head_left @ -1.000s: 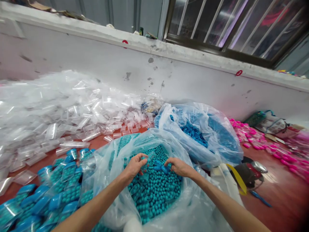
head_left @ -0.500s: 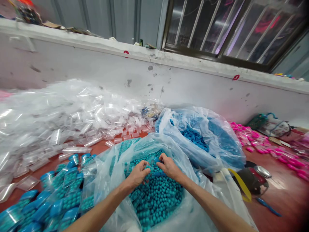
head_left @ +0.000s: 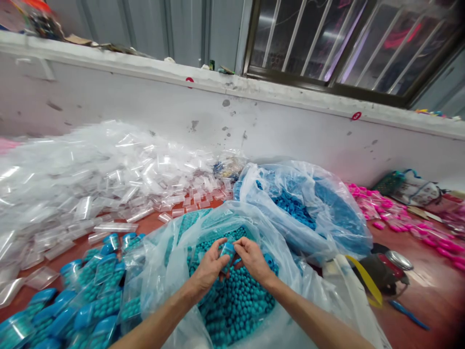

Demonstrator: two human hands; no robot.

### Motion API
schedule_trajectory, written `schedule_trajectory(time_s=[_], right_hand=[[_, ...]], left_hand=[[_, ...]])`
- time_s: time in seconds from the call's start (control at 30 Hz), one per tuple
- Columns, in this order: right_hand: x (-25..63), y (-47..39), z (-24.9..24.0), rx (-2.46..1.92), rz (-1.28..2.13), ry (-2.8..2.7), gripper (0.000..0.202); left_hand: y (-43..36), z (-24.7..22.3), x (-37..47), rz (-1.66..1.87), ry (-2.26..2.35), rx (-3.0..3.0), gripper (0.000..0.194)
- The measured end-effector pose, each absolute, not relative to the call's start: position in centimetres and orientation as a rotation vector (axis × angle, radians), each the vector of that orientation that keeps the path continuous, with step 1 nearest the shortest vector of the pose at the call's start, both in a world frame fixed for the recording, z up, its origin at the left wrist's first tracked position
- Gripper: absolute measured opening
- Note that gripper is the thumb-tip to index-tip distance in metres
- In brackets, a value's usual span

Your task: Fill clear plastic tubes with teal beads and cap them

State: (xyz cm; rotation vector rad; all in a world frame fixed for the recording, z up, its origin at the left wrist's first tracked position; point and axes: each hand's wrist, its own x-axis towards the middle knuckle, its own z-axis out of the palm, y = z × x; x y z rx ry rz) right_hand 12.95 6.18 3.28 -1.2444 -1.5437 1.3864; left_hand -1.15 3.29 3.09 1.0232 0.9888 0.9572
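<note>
Over an open plastic bag (head_left: 160,291) of teal beads (head_left: 250,293), my left hand (head_left: 209,265) is closed around a small clear plastic container. A blue cap (head_left: 228,249) sits at the container's upper end, tilted towards me. My right hand (head_left: 254,261) pinches at the cap's right edge with thumb and fingertips. Most of the container is hidden by my left fingers. Several blue-capped containers filled with teal beads (head_left: 105,266) lie left of the bag.
Clear plastic containers (head_left: 109,169) form a large heap at the left against the wall. Behind the bead bag stands another bag (head_left: 341,213) with blue caps (head_left: 294,208). Pink pieces (head_left: 395,213), a yellow strap (head_left: 370,286) and a blue tool (head_left: 409,314) are at the right.
My hands have come together. The blue cap, held apart in my right hand before, now sits at the end of the container, which has turned more upright.
</note>
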Motion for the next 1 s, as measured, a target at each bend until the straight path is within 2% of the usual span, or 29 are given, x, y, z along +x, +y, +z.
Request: schedule_trajectory(time_s=[0.13, 0.37, 0.43, 0.57, 0.67, 0.73, 0.77, 0.9, 0.93, 1.0], right_hand=[[12.7, 5.2, 2.9, -1.231, 1.316, -1.499, 0.022], [13.5, 3.8, 2.5, -1.135, 1.177, -1.797, 0.019], [13.9, 3.8, 2.6, -1.125, 1.266, -1.785, 0.019], [15.0, 5.3, 3.8, -1.154, 1.607, -1.632, 0.032], [15.1, 6.6, 5.1, -1.156, 1.674, -1.525, 0.045], [14.6, 6.9, 5.7, -1.157, 1.655, -1.472, 0.058], [14.3, 6.9, 5.8, -1.164, 1.639, -1.460, 0.057], [13.2, 5.6, 5.8, -1.181, 1.414, -1.695, 0.036], [13.1, 5.1, 5.8, -1.179, 1.345, -1.804, 0.039], [13.1, 4.2, 5.8, -1.184, 1.237, -2.004, 0.060]], left_hand=[[3.3, 3.1, -1.1, 0.978, 0.980, 0.963, 0.074], [3.0, 2.8, -0.6, 1.006, 1.101, 0.949, 0.059], [3.0, 3.0, -0.7, 1.016, 1.148, 0.986, 0.052], [3.3, 3.3, -1.5, 0.945, 1.142, 1.112, 0.044], [3.4, 3.4, -1.9, 0.841, 1.088, 1.199, 0.039], [3.2, 3.5, -1.9, 0.829, 1.094, 1.236, 0.038], [3.1, 3.5, -1.8, 0.848, 1.111, 1.242, 0.040], [2.9, 3.7, -1.3, 1.005, 1.200, 1.225, 0.052], [2.9, 3.8, -1.3, 1.022, 1.199, 1.219, 0.054], [2.9, 4.0, -1.3, 1.018, 1.172, 1.199, 0.056]])
